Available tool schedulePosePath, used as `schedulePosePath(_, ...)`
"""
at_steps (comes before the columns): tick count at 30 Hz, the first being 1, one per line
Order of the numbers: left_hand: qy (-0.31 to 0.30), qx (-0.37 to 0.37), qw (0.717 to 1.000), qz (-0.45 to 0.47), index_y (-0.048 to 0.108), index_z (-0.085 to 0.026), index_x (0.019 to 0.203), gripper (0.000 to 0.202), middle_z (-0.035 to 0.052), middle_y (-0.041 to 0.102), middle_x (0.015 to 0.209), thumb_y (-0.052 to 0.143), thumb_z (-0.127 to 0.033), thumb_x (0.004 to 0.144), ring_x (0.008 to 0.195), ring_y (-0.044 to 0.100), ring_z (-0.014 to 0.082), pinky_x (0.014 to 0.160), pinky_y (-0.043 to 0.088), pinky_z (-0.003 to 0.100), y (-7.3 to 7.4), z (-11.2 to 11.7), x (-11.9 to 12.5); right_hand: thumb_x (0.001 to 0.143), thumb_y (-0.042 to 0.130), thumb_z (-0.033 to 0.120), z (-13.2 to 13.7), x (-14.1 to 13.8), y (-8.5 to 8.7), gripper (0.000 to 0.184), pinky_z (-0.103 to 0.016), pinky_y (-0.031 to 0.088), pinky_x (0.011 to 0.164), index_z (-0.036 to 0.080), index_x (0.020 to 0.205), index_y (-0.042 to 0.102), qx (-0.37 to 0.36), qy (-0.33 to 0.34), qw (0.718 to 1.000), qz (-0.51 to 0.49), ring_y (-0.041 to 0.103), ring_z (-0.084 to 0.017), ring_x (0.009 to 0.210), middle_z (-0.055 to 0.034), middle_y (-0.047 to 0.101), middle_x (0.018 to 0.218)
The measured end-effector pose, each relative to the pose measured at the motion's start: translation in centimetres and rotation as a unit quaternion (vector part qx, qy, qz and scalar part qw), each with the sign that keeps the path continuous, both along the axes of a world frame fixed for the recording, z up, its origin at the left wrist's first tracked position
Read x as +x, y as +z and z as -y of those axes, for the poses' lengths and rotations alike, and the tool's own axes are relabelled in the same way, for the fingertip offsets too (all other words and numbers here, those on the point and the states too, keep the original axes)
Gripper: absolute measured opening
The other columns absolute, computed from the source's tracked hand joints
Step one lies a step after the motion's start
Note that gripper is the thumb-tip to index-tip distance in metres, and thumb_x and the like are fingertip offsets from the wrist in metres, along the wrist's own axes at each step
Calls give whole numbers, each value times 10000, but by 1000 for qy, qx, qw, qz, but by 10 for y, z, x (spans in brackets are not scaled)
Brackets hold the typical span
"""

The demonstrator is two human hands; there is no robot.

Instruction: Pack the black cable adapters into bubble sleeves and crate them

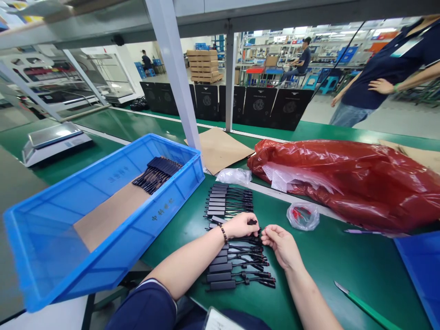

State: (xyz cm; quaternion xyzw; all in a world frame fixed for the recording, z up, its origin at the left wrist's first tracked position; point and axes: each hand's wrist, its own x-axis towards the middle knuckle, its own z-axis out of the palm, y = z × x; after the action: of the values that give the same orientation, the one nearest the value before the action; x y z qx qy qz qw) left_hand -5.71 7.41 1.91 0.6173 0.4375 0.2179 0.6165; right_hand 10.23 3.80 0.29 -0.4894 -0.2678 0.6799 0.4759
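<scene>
Black box-shaped modules with short cables [221,277] lie side by side in a column on the green table [330,256]. Over the middle of the column, my left hand [243,224] has its fingers closed around the black cable end [255,223] of one module. Just to the right, my right hand [281,244] is pinched at the cable tips. A speck of red shows at its fingertips, too small to name. Several cables nearer me carry small red bits at their ends; the farther rows show none that I can make out.
To the left stands a long blue bin [113,238] with more modules [160,172] on cardboard. A red plastic bag [343,178], a clear bag with red bits [303,216], a pen [362,232] and a green-handled blade [364,305] lie on the right. A person [385,73] stands behind.
</scene>
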Motion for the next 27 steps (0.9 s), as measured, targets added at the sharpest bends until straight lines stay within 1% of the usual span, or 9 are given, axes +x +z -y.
schedulePosePath(3,0,0,1000,-1,515,-149,714,155,-31,562,587,545,-301,709,461,428,54,452,329,185,-1,0,0,481,793,364,3,-5,1,324,-191,464,441,130,628,624,36,8,999,38,553,-89,446,-14,629,548)
schedulePosePath(8,0,-3,1000,0,518,-153,698,209,-43,545,559,559,-358,701,457,425,59,464,324,197,0,1,2,523,759,415,5,-9,-4,329,-204,438,447,140,625,610,81,8,992,94,529,-91,440,-8,608,520)
schedulePosePath(12,5,4,1000,-1,518,-148,648,210,-53,517,509,586,-345,680,473,423,61,484,313,194,2,1,2,585,717,437,5,-8,-5,316,-190,382,415,151,606,584,106,29,987,118,473,-72,401,16,561,473)
schedulePosePath(16,-14,-11,1000,12,534,-144,648,169,-61,499,479,579,-304,677,442,389,53,455,285,191,5,1,0,608,692,456,5,-12,-6,336,-179,310,369,158,561,544,106,43,987,117,384,-50,356,48,481,412)
schedulePosePath(19,-20,-24,999,21,548,-140,672,119,-62,496,472,558,-259,678,427,382,50,439,275,188,6,1,-1,586,709,446,3,-14,-8,332,-170,285,350,151,564,558,93,46,988,111,359,-41,348,51,476,409)
schedulePosePath(21,-15,-29,999,25,562,-140,706,101,-63,495,469,542,-237,684,424,383,50,438,282,185,6,1,-1,567,726,428,2,-11,-9,317,-172,288,342,143,594,589,78,26,992,96,366,-40,350,41,508,441)
schedulePosePath(23,-7,-31,999,28,570,-139,722,103,-64,495,464,534,-232,692,418,384,48,439,292,183,5,0,0,543,745,407,0,-6,-10,309,-178,300,335,140,640,623,60,-16,996,65,380,-43,358,38,523,473)
schedulePosePath(25,3,-34,999,30,574,-135,719,126,-55,510,481,528,-252,707,416,399,48,441,310,184,4,0,1,525,761,387,-2,1,-10,321,-186,345,352,144,704,654,51,-61,997,20,423,-55,398,33,541,517)
schedulePosePath(27,20,-33,999,35,576,-132,724,162,-32,550,546,517,-282,727,456,453,57,470,351,192,3,-1,2,508,777,349,-4,7,-9,340,-196,406,398,148,759,668,49,-83,995,-21,476,-70,457,24,566,560)
